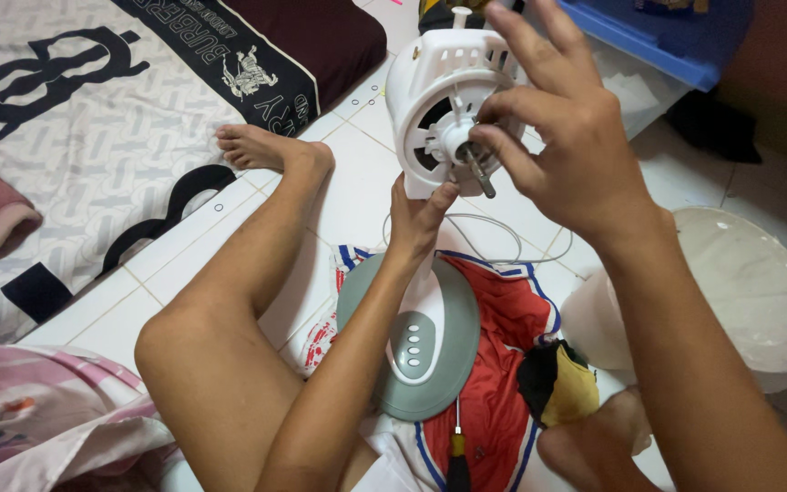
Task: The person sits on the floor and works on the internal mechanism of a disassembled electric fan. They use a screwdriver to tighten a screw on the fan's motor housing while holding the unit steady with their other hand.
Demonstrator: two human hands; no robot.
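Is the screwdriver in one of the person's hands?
No, the screwdriver lies on the red cloth, while both hands are at the white fan motor housing.

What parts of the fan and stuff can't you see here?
- Head view: far side of the white fan motor housing, behind the right hand.
- Screwdriver handle, cut off by the bottom edge.
- Blue bin, cut off at the top.
- Left hand palm, turned away.

glossy white plastic motor housing (439, 100), metal shaft (481, 176)
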